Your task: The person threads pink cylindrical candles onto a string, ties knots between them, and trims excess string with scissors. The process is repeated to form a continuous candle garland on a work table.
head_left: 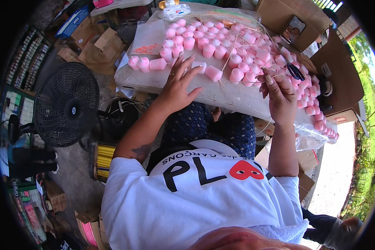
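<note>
Short pink candles [208,50] stand in a crowded group across the white table [154,85], several of them with wicks sticking up. My left hand [178,85] is open above the near edge, fingers spread and holding nothing. A pink candle lying on its side [213,73] is just right of its fingertips. My right hand [282,93] is closed in a pinch over the right part of the group. What its fingertips grip is too small to make out; thin pale strands [230,56] lie nearby. Dark-handled scissors [295,71] rest on the candles beside that hand.
A phone [293,29] leans against an open cardboard box [310,16] at the back right. Another box [341,71] stands at the table's right end. A black fan [66,104] is on my left. Clear plastic [310,137] hangs over the near right edge.
</note>
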`<state>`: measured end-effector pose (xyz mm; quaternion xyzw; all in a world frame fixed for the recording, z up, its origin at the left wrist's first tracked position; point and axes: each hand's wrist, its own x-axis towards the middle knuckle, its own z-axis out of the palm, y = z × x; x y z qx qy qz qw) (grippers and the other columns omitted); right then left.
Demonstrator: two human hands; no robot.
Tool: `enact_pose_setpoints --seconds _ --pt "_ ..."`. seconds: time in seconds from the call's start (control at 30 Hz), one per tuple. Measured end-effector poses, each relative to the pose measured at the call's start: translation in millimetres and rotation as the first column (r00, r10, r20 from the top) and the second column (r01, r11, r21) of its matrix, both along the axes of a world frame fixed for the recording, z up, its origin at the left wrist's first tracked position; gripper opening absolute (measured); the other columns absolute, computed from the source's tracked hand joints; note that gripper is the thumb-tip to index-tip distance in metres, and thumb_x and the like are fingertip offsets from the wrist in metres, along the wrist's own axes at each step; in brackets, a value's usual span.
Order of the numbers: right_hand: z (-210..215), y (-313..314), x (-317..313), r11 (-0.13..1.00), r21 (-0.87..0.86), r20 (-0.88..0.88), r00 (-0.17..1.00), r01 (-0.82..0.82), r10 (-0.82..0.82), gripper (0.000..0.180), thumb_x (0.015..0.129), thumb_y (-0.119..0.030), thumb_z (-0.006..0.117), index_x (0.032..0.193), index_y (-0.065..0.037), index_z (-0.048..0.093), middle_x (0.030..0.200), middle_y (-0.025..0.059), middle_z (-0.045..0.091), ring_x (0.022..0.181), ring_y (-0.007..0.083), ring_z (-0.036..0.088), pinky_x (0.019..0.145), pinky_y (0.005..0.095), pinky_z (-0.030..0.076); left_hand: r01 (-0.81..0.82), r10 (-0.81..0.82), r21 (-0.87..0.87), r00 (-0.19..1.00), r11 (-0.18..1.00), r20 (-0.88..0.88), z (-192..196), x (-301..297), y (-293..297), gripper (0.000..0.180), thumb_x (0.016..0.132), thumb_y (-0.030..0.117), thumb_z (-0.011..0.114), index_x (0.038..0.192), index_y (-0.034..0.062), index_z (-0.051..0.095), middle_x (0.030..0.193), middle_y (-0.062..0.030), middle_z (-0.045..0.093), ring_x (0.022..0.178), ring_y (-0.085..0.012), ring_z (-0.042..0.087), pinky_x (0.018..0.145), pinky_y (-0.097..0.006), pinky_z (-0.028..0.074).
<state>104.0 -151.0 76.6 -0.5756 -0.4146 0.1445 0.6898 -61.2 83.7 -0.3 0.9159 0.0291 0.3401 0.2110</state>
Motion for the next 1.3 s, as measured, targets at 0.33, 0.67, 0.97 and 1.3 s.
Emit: enact_pose_setpoints --seconds 0.33,0.67,0.97,1.3 --pt "-33.0 -37.5 -23.5 0.994 -0.053 -0.178 0.978 0.096 -0.105 0.024 0.093 -0.011 0.061 0.115 0.0 0.058 0.09 0.0065 0.069 0.07 0.0064 0.056 0.06 0.0188 0.043 0.024 -0.01 0.133 0.994 0.991 -0.105 -30.6 57.2 -3.2 0.046 0.082 0.016 0.066 0.127 0.0188 0.055 0.133 -0.0063 0.052 0.132 -0.036 0.036 0.111 -0.054 0.022" --pt "-44.6 -47.9 -22.0 0.993 0.0 -0.181 0.977 0.118 -0.116 0.013 0.095 -0.012 0.059 0.101 -0.002 0.059 0.086 0.0059 0.069 0.075 0.0079 0.06 0.066 0.0209 0.045 0.088 -0.09 0.036 0.993 0.995 0.08 -21.2 48.3 -11.8 0.044 0.08 0.015 0.07 0.123 0.0167 0.058 0.123 -0.0048 0.057 0.12 -0.0285 0.051 0.11 -0.055 0.024" --pt "-40.6 -47.5 -31.2 0.997 -0.009 -0.188 0.98 0.072 -0.072 0.012 0.095 -0.012 0.059 0.101 -0.002 0.058 0.092 0.0067 0.068 0.077 0.0093 0.06 0.07 0.0222 0.047 0.112 -0.149 0.18 0.966 0.977 0.212 -36.5 47.8 -2.1 0.048 0.076 0.004 0.072 0.121 0.0189 0.063 0.116 -0.0091 0.057 0.107 -0.0275 0.058 0.108 -0.052 0.03" --pt "-60.6 -41.1 -38.7 1.0 -0.015 -0.271 0.963 0.005 -0.009 0.013 0.092 -0.008 0.063 0.101 0.0 0.06 0.095 0.0057 0.066 0.084 0.0096 0.06 0.072 0.0225 0.046 -0.009 0.006 0.292 1.0 0.957 0.011 -27.1 26.0 -4.8 0.044 0.08 0.01 0.069 0.123 0.0169 0.059 0.118 -0.0086 0.056 0.118 -0.0297 0.053 0.109 -0.057 0.024"
